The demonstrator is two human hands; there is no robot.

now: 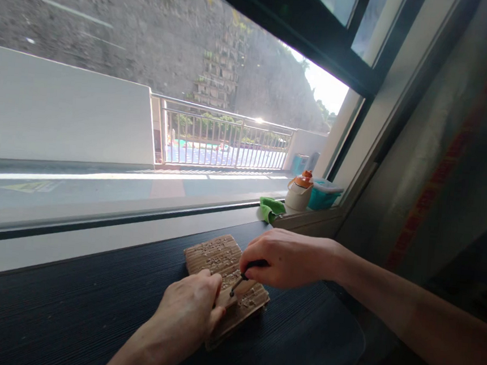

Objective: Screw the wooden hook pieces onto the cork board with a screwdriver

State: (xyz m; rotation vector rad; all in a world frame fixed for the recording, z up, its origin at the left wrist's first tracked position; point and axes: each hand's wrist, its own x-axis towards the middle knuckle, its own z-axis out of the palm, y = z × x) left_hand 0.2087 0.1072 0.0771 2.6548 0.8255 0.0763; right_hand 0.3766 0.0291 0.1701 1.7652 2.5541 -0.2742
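My right hand (277,259) is closed around the black handle of a slim hand tool (238,283). The tool's thin metal shaft slants down to the left and ends in a small dark tip. That tip meets a small pale wooden piece (228,299), which my left hand (192,308) grips with thumb and fingers from the left. Part of the piece is hidden by my fingers. Beneath both hands lies a brown, ridged board (212,251), apparently corrugated cardboard, with small pale chips scattered over it. Whether the tip is a blade or a ball cannot be made out.
The board rests on a dark wood-grained table (88,299) against a window sill (71,247). On the sill are a green cloth (272,209), a cream bottle with an orange top (299,193) and a teal tub (324,196). A curtain (435,137) hangs at right.
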